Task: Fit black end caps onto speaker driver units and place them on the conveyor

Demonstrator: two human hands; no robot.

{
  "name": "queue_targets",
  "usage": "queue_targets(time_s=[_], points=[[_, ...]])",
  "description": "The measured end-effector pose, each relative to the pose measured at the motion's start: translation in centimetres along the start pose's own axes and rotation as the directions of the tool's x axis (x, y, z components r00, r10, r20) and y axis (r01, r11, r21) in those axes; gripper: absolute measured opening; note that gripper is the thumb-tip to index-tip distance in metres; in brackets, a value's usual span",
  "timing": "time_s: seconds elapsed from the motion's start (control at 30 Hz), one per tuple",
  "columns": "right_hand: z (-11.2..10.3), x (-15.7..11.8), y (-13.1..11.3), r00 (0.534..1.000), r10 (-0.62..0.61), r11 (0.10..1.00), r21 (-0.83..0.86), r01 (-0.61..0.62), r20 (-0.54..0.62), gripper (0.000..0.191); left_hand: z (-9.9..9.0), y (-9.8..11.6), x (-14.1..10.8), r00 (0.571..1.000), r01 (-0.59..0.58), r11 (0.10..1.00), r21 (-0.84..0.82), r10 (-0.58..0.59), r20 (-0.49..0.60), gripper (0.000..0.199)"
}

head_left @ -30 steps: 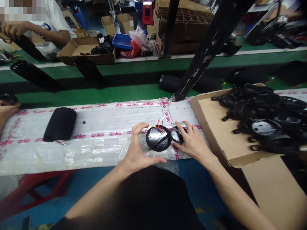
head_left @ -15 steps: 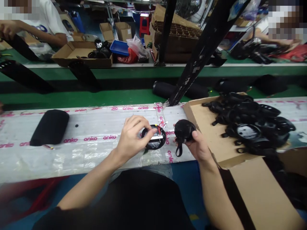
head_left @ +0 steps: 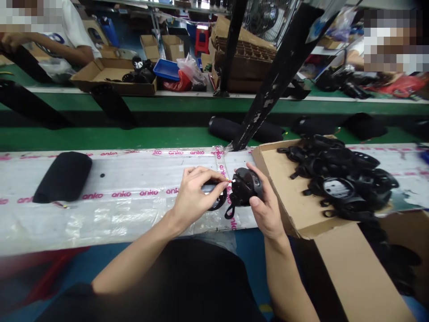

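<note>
My left hand (head_left: pixel 199 193) is closed in a pinch on thin red wires (head_left: pixel 229 181) that end in a small white connector. Partly hidden beneath that hand, a round black speaker end (head_left: pixel 219 202) rests on the bench. My right hand (head_left: pixel 268 208) grips a round black cap (head_left: pixel 246 188) with a short strap loop (head_left: pixel 229 211) hanging from it. The cap is tilted and held close to the fingertips of my left hand, near the connector. I cannot tell whether the connector touches the cap.
To the right, a cardboard tray (head_left: pixel 268 167) holds several black caps (head_left: pixel 338 188). A black fabric-covered body (head_left: pixel 63 176) lies at the left of the wrapped bench (head_left: pixel 134 219). A slanted black post (head_left: pixel 268 98) rises behind my hands. Co-workers sit across the green conveyor (head_left: pixel 167 136).
My left hand has lifted the wire ends rightward from the speaker end. My right hand has brought the cap left and turned it, so another side shows.
</note>
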State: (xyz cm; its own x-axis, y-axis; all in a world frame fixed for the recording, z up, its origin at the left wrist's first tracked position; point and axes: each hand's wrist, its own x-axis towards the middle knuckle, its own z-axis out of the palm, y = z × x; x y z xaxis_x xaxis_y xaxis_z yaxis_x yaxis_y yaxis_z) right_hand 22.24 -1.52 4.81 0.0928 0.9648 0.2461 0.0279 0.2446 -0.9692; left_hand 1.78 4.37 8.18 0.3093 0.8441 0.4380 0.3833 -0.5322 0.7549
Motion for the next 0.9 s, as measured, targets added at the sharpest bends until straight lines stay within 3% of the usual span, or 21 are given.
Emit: queue_targets(time_s=[0.23, 0.67, 0.9], points=[[-0.3, 0.2, -1.7, 0.991, -0.032, 0.982, -0.178, 0.055, 0.128, 0.073, 0.4, -0.3, -0.1, 1.000, 0.008, 0.999, -0.051, -0.009, -0.019, 0.007], [-2.4, 1.4, -2.4, 0.934, -0.031, 0.964, -0.237, 0.122, 0.355, 0.068, 0.5, -0.3, 0.0, 1.000, 0.007, 0.996, -0.092, -0.008, -0.006, 0.011], [-0.6, 0.7, -1.4, 0.989, 0.009, 0.978, -0.208, 0.021, 0.145, 0.068, 0.6, -0.6, -0.1, 0.993, 0.116, 0.979, -0.167, -0.118, -0.004, 0.013]])
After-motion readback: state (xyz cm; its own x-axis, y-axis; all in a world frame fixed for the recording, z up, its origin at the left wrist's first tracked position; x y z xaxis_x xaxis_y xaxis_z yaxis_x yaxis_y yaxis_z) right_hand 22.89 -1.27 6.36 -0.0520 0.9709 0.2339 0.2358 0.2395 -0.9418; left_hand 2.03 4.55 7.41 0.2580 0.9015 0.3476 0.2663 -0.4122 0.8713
